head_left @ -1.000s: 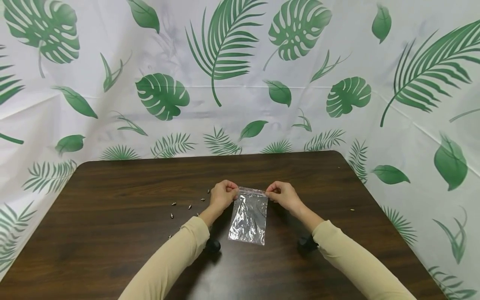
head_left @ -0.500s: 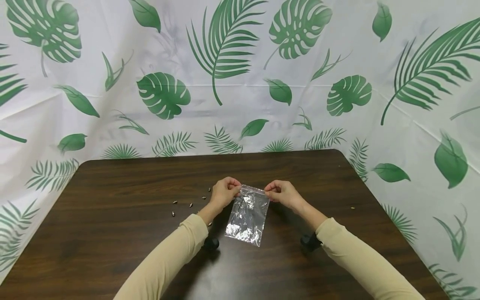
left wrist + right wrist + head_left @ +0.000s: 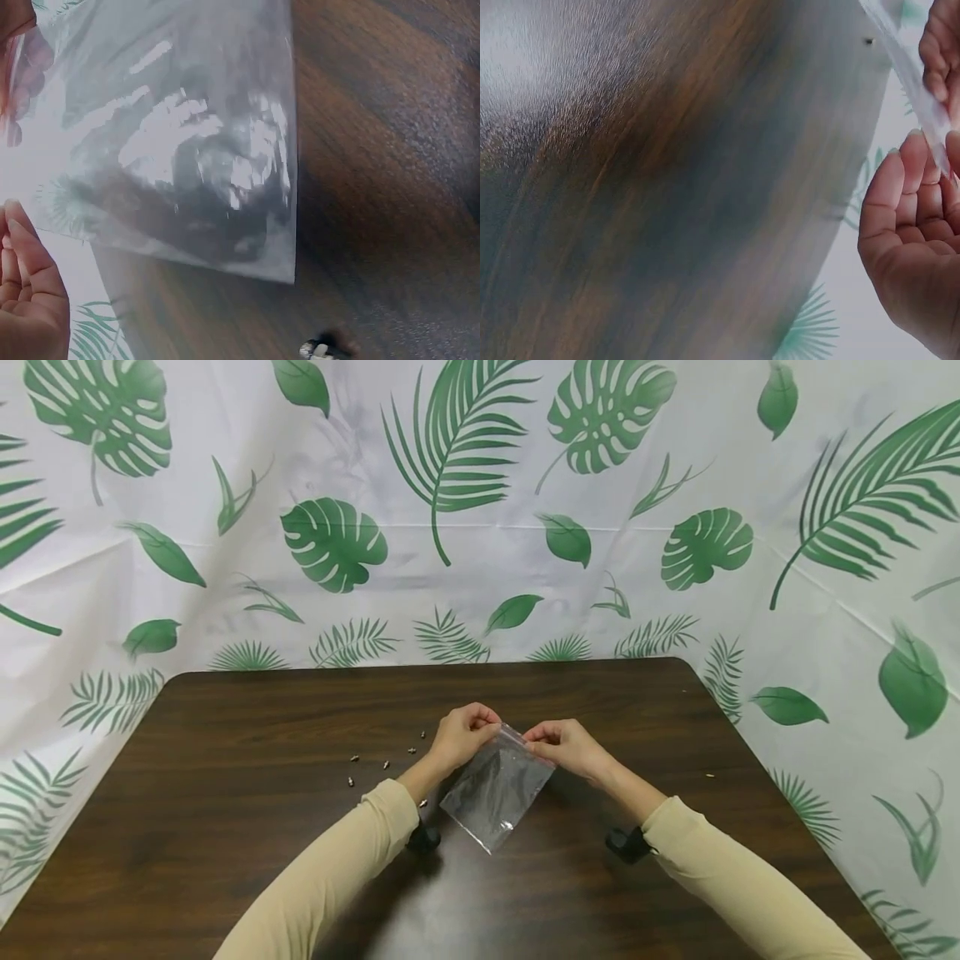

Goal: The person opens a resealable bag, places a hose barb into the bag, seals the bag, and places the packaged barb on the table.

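A clear plastic zip bag [image 3: 497, 795] hangs tilted between both hands, its zip edge uppermost and its bottom corner pointing toward the person. My left hand [image 3: 466, 734] pinches the upper left end of the zip edge between thumb and fingers. Farther along the same edge, my right hand [image 3: 567, 747] pinches it too. In the left wrist view the bag [image 3: 187, 150] spreads wide, with bright glare on its film and nothing visible inside. Seen from the right wrist, the bag [image 3: 911, 75] is a thin strip above the right hand [image 3: 915, 225].
Several small metal fittings [image 3: 386, 765] lie scattered on the dark wooden table [image 3: 247, 827], left of the bag. A tiny yellowish piece [image 3: 709, 775] sits at the right. Behind the table hangs a white leaf-print cloth [image 3: 480, 552].
The bag has turned in the hands, from hanging nearly straight to slanting. My left hand has moved slightly up and to the right, closer to the right hand.
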A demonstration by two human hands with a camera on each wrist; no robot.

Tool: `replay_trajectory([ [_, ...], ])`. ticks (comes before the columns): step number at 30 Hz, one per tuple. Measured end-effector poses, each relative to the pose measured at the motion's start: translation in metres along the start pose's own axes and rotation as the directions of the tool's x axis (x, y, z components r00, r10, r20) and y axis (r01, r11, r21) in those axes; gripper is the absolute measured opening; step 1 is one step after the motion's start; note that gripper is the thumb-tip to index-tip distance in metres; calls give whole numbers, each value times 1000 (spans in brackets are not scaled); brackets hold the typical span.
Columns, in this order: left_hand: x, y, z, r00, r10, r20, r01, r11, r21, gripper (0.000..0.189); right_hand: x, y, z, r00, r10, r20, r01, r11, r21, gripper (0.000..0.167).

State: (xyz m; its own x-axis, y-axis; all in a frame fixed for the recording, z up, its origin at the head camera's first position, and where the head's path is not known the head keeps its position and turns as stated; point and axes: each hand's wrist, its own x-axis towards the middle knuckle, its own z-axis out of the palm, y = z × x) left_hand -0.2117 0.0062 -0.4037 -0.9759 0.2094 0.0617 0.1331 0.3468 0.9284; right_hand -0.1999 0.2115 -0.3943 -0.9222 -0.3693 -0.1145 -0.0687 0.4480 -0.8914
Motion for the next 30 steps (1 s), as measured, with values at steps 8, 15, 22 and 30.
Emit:
replay_trajectory([
  [8, -3, 10, 0, 997, 73, 13, -73, 997, -20, 5, -13, -13, 1, 1000, 19, 16, -19, 1000, 15, 17],
  [15, -7, 12, 4, 994, 108, -12, -109, 993, -43, 8, -18, -14, 8, 1000, -11, 3, 11, 999, 47, 15],
  [22, -13, 11, 9, 992, 77, -97, -85, 994, -74, 11, -20, -15, 13, 995, -28, -96, 29, 1000, 1, 14],
  [30, -22, 13, 13, 998, -35, 60, 46, 979, -197, 20, -20, -15, 17, 977, -113, -183, 69, 971, -229, 14],
])
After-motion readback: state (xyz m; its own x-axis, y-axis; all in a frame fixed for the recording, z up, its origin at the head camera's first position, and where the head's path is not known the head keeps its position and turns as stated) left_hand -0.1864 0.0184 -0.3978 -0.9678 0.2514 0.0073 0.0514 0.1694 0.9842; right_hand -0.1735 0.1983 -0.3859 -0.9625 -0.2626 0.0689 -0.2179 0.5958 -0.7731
